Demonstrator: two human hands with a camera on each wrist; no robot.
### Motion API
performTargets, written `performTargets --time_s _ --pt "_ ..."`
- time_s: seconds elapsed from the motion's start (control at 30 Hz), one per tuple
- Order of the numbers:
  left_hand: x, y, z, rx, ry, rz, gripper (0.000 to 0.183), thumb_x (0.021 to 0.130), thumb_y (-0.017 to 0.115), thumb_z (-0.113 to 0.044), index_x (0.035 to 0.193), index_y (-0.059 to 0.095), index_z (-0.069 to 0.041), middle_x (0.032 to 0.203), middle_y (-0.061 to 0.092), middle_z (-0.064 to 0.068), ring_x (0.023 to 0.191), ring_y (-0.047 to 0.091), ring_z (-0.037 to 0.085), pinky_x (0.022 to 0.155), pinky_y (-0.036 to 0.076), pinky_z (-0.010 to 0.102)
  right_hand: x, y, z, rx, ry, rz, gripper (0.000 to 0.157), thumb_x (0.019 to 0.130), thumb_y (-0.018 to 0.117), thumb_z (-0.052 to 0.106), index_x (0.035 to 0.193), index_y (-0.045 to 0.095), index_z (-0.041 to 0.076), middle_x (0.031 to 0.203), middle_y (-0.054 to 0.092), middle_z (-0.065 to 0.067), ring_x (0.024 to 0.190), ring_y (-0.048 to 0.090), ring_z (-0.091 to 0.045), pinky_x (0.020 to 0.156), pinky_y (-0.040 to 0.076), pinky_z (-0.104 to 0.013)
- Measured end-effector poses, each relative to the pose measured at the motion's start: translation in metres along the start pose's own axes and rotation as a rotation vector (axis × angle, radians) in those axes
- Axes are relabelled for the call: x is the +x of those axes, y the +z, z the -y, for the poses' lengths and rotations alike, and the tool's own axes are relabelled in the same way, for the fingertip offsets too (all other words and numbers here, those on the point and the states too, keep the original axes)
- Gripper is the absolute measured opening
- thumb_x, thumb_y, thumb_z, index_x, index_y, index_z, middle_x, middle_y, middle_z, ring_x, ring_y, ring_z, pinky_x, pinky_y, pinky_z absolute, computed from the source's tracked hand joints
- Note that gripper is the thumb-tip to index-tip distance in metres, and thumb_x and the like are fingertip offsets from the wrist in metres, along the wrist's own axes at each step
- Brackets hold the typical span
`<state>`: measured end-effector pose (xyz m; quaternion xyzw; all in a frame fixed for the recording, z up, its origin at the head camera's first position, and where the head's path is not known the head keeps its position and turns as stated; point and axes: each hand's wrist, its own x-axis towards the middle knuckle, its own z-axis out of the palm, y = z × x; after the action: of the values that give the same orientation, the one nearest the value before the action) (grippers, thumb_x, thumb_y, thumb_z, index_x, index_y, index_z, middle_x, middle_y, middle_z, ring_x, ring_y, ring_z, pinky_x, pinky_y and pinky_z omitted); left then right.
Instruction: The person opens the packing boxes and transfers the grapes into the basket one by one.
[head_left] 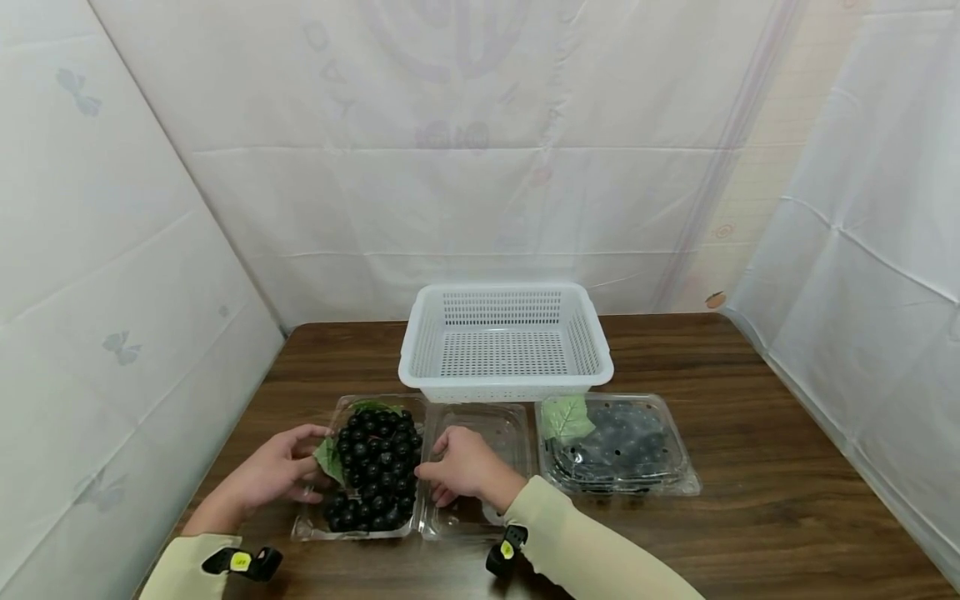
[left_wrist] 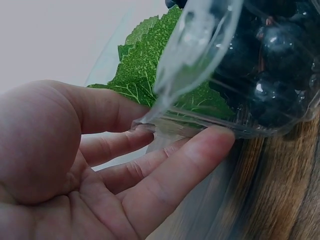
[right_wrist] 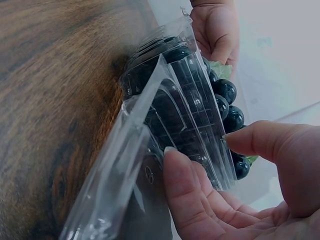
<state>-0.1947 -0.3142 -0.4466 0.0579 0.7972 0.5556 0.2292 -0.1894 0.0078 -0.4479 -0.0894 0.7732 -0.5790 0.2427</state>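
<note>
An opened clear plastic clamshell container lies at the front left of the table, its base filled with a bunch of dark grapes and green leaves. At the base's left side my left hand holds the rim, thumb at the edge and fingers spread below it in the left wrist view. My right hand is over the hinge between base and lid. Its thumb touches the base's edge and its fingers lie against the outer wall in the right wrist view, holding that side.
A white slotted plastic basket stands behind the containers. A second clamshell container, closed over dark grapes and a pale green leaf, lies to the right. White sheeting surrounds the brown wooden table.
</note>
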Motion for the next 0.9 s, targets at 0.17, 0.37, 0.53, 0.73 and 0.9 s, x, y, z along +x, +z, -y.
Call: performTargets --time_s 0.17,0.37,0.53,0.73,0.9 --pt "0.0001 0.0021 -0.0010 0.001 -0.011 -0.004 0.054 0.103 0.048 0.000 0.152 0.028 0.011 0.125 0.060 0.032 0.091 0.072 0.032 0.072 0.065 0.050 -0.0005 -0.0003 0.0001 -0.007 0.009 0.008 0.031 0.093 0.073 0.011 0.114 0.055 -0.002 0.073 0.073 -0.020 0.061 0.073 -0.032 0.056 0.063 -0.042" --pt "0.0014 0.0045 -0.0029 0.018 -0.019 -0.017 0.054 0.102 0.047 0.001 0.152 0.029 0.010 0.128 0.057 0.034 0.089 0.071 0.031 0.072 0.065 0.050 0.0000 -0.0010 -0.0002 -0.017 0.005 0.016 0.027 0.092 0.070 0.009 0.112 0.055 -0.001 0.073 0.073 -0.020 0.057 0.071 -0.025 0.055 0.063 -0.041" --pt "0.0036 0.0081 -0.0040 0.015 -0.006 -0.016 0.054 0.102 0.047 0.001 0.152 0.030 0.009 0.124 0.061 0.031 0.089 0.071 0.030 0.072 0.065 0.050 0.0012 -0.0009 -0.0012 -0.016 -0.002 0.009 0.024 0.090 0.069 0.006 0.108 0.055 -0.001 0.071 0.072 -0.021 0.054 0.070 -0.023 0.053 0.063 -0.040" --pt "0.0038 0.0101 -0.0041 0.016 -0.014 -0.027 0.053 0.101 0.047 0.002 0.151 0.031 0.008 0.126 0.058 0.032 0.087 0.070 0.030 0.072 0.064 0.050 -0.0007 -0.0033 0.0009 -0.045 -0.006 0.004 0.026 0.090 0.071 0.007 0.109 0.056 -0.003 0.071 0.073 -0.020 0.057 0.072 -0.028 0.054 0.063 -0.041" --pt "0.0036 0.0099 -0.0064 0.017 -0.056 -0.050 0.054 0.100 0.046 0.005 0.152 0.031 0.007 0.135 0.049 0.038 0.087 0.070 0.030 0.072 0.064 0.050 -0.0041 -0.0082 0.0051 -0.194 -0.017 -0.025 0.034 0.092 0.077 0.017 0.113 0.059 -0.003 0.069 0.072 -0.013 0.059 0.073 -0.028 0.062 0.063 -0.041"
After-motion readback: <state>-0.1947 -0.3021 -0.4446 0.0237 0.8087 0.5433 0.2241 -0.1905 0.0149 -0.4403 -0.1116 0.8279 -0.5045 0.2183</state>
